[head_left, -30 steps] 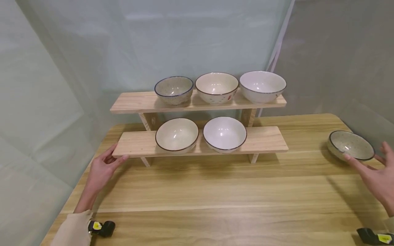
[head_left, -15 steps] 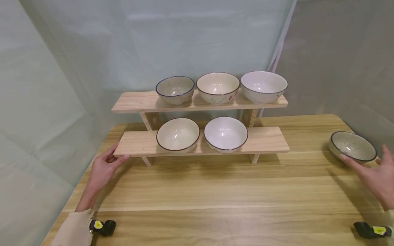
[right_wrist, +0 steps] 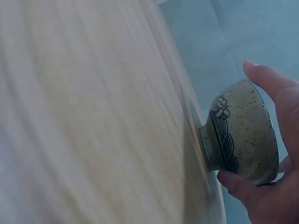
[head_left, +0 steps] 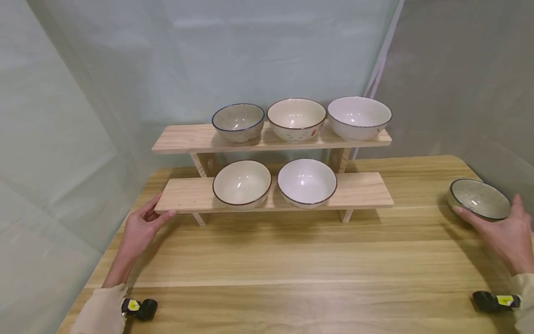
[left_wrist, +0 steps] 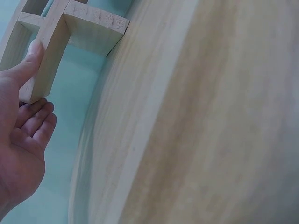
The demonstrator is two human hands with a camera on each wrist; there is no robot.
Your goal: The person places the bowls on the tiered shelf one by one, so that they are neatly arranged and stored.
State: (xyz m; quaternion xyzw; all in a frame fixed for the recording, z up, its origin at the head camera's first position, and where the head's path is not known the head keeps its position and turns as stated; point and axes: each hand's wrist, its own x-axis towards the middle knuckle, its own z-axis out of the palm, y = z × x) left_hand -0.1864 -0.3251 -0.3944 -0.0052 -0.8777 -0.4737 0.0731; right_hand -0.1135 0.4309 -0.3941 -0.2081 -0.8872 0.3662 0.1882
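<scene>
A two-tier wooden shelf stand [head_left: 192, 195] stands on the table. My left hand [head_left: 139, 229] holds the left end of its lower board, thumb at the front edge and fingers curled behind the end, as the left wrist view shows. At the far right a speckled grey bowl [head_left: 479, 199] with a dark rim sits upright on the table. My right hand [head_left: 506, 234] is spread around this bowl, thumb near its front side and fingers by its right side. Blue wave patterns show on the bowl [right_wrist: 243, 135] in the right wrist view. Firm contact cannot be made out.
On the upper board stand a speckled blue-rimmed bowl [head_left: 238, 123], a cream bowl [head_left: 296, 120] and a white bowl [head_left: 359, 118]. The lower board bears another cream bowl [head_left: 242, 183] and another white bowl [head_left: 306, 182]. Pale cloth walls [head_left: 267, 55] enclose the table [head_left: 267, 269].
My right hand has shifted left and closer around the speckled bowl, its thumb now farther along the bowl's front. The left hand keeps its hold, and the bowls stay in place.
</scene>
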